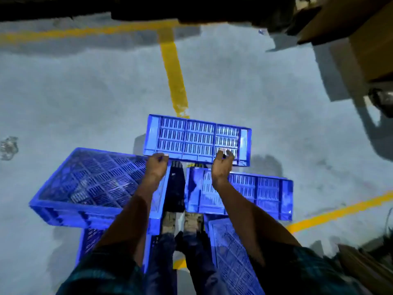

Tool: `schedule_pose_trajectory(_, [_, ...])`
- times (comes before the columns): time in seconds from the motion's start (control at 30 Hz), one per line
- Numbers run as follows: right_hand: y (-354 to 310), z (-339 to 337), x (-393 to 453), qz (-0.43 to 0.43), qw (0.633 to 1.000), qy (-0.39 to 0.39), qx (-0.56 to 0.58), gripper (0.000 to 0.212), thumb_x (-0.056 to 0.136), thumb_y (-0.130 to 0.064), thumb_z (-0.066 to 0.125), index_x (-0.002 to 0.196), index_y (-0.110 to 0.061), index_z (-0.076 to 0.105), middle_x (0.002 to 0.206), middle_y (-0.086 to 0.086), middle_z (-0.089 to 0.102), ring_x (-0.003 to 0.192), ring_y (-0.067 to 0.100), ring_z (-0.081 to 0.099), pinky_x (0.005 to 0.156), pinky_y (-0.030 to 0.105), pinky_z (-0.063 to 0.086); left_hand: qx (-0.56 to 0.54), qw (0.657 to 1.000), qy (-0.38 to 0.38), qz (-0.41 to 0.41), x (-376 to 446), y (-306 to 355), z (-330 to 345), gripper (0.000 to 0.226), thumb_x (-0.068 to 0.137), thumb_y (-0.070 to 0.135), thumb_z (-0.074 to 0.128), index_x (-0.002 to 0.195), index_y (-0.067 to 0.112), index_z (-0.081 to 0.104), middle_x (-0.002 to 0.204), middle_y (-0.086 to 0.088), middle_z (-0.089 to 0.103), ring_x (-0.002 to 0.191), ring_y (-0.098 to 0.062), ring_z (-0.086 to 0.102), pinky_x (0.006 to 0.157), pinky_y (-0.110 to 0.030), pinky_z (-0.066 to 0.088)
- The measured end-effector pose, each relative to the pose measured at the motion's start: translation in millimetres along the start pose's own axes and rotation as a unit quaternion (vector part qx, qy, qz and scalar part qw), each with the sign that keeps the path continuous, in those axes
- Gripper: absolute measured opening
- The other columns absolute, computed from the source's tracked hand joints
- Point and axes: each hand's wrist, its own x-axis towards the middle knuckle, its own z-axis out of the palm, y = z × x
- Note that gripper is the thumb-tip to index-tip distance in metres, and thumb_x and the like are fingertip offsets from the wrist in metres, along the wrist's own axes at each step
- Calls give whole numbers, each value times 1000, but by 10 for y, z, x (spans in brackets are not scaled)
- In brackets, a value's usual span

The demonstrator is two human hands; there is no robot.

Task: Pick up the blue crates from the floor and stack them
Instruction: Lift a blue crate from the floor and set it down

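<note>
Blue slotted plastic makes up every crate in view. We note the held crate [197, 139] out in front of the person, tipped so that its ribbed, perforated base faces the camera, above the grey concrete floor [85, 92] and over the near end of a yellow floor line [173, 75]. Both hands grip its near long edge. The left hand [157, 165] is curled closed over the near left corner, fingers wrapped on the rim. The right hand [222, 165] is closed on the same edge further right, its fingertips [228, 153] pressed on the slotted panel. The crate lies beyond the fingers, away from the body.

We record four more crates on the floor: a large one [93, 186] at left, open side up; one [259, 192] at right beneath the right forearm; and two [231, 258] partly hidden near the legs. The person's shoes [182, 222] stand between them. Cardboard boxes [365, 39] sit at upper right.
</note>
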Motion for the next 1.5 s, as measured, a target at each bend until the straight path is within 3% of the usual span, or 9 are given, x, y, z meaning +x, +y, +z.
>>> schedule_pose_trajectory(0.1, [311, 291, 428, 177, 978, 29, 110, 55, 100, -45, 49, 143, -12, 38, 108, 9, 53, 86, 25, 52, 84, 40, 46, -104, 984, -3, -144, 500, -351, 131, 42, 99, 27, 55, 130, -1, 52, 95, -21, 62, 84, -32, 61, 67, -30, 51])
schedule_pose_trajectory(0.2, [526, 446, 739, 256, 948, 29, 186, 56, 98, -47, 52, 143, -16, 38, 124, 5, 49, 104, 26, 58, 92, 35, 49, -229, 942, -7, -247, 935, -683, 220, 54, 98, 35, 56, 139, 3, 42, 137, -22, 49, 123, -38, 51, 99, -50, 48])
schedule_pose_trajectory(0.37, [744, 570, 1243, 283, 918, 17, 279, 29, 92, -45, 63, 87, -18, 52, 61, -2, 48, 26, 12, 46, 32, 15, 38, -366, 884, -82, -278, 1295, -781, 442, 68, 99, 46, 47, 153, 11, 26, 158, -15, 29, 143, -29, 35, 104, -44, 41])
schedule_pose_trajectory(0.53, [536, 561, 1407, 254, 930, -66, 257, 21, 101, -35, 51, 103, -14, 52, 74, 14, 50, 32, 8, 41, 37, 16, 35, -414, 878, -53, -235, 1427, -433, 608, 53, 104, 38, 39, 145, 6, 38, 152, -14, 38, 139, -28, 40, 101, -41, 42])
schedule_pose_trajectory(0.63, [146, 583, 1354, 230, 935, -108, 248, 40, 101, -23, 54, 138, -8, 50, 135, 20, 54, 96, 21, 68, 64, 13, 51, -450, 868, -17, -209, 1553, -69, 539, 51, 103, 32, 42, 145, 5, 36, 155, -14, 34, 142, -31, 35, 107, -44, 38])
schedule_pose_trajectory(0.73, [-154, 574, 1220, 221, 932, -118, 261, 14, 97, -10, 59, 107, -3, 66, 92, 9, 69, 81, 20, 67, 109, 31, 43, -479, 856, -6, -197, 1515, 189, 414, 46, 104, 29, 44, 144, 9, 38, 148, -14, 45, 135, -30, 46, 105, -44, 41])
schedule_pose_trajectory(0.87, [-557, 416, 809, 194, 919, -159, 305, 9, 95, -5, 59, 88, -7, 64, 74, 0, 71, 68, 10, 68, 88, 26, 56, -504, 852, 29, -138, 1007, 617, 125, 31, 103, 27, 45, 130, 11, 45, 102, -6, 60, 92, -20, 61, 94, -39, 50])
schedule_pose_trajectory(0.97, [-913, 208, 240, 171, 921, -181, 301, 12, 98, -8, 54, 91, -7, 63, 101, 4, 67, 96, 14, 64, 108, 31, 42, -502, 856, 52, -110, 352, 1001, -189, 10, 103, 28, 44, 102, 19, 47, 84, 0, 50, 69, -13, 49, 69, -30, 52])
schedule_pose_trajectory(1.5, [-2816, -531, -3046, 47, 867, -244, 431, 42, 87, 9, 56, 50, -4, 71, 55, 3, 68, 48, 6, 65, 55, 14, 50, -591, 794, -91, 106, -2389, 2554, -2112, 8, 99, 15, 54, 105, 19, 49, 89, -3, 59, 84, -16, 55, 87, -40, 55])
